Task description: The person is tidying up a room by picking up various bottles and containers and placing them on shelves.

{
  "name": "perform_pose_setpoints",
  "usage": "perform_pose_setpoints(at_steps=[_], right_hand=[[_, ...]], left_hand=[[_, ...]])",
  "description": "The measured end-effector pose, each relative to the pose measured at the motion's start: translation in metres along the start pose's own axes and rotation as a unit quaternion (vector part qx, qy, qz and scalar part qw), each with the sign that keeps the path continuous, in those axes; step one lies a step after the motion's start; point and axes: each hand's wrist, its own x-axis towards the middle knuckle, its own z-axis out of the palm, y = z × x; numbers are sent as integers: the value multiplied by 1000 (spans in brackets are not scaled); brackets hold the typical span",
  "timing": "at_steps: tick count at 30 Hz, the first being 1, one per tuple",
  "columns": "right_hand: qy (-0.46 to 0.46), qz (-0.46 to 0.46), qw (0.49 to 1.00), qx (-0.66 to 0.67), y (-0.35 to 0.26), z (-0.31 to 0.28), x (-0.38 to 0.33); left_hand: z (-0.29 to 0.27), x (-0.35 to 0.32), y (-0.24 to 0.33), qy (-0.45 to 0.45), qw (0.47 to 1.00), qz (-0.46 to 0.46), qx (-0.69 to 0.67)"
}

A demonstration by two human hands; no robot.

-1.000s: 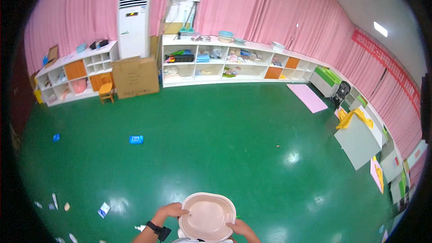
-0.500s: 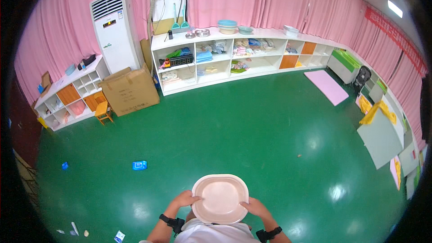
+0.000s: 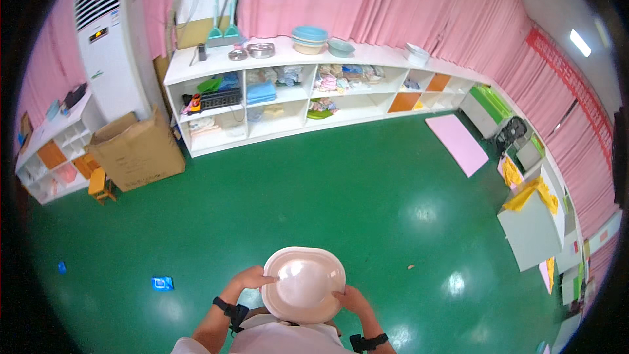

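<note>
A pale pink basin [image 3: 304, 298] is in front of the long white shelf [image 3: 379, 58], well apart from it on the person's side and above the green floor [image 3: 288, 200]. The left hand [image 3: 251, 278] grips one end of the basin and the right hand [image 3: 352, 300] the other, thumbs over the rim and the remaining fingers mostly hidden. Both hold it the same way as half a second ago, but a bright gleam now shows inside it. The view has swung to the right: the air conditioner [image 3: 110, 46] and cardboard box [image 3: 141, 156], both left of the shelf, sit farther toward the picture's edge. In front of the shelf's left part, the blue packet [image 3: 162, 283] appears lower than before, and the small white items that lay on the floor beyond it have left the view. The pink mat [image 3: 457, 144] lies in front of the shelf's right part
</note>
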Motion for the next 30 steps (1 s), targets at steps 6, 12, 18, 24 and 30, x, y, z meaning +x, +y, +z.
perform_pose_setpoints(at_steps=[6,12,18,24,30], right_hand=[[37,34,999,-9,-15,-61,122],[141,-104,981,-83,-38,-161,287],[28,2,1000,13,-140,-293,416],[-61,-102,993,-15,-178,-351,571],[26,-173,984,-13,-215,-411,735]], left_hand=[[-87,155,69,-74,984,-48,156],[-156,344,103,-43,990,12,133],[-231,444,204,-34,995,-27,86],[-309,539,217,13,998,-27,-55],[-394,664,256,43,984,36,-170]])
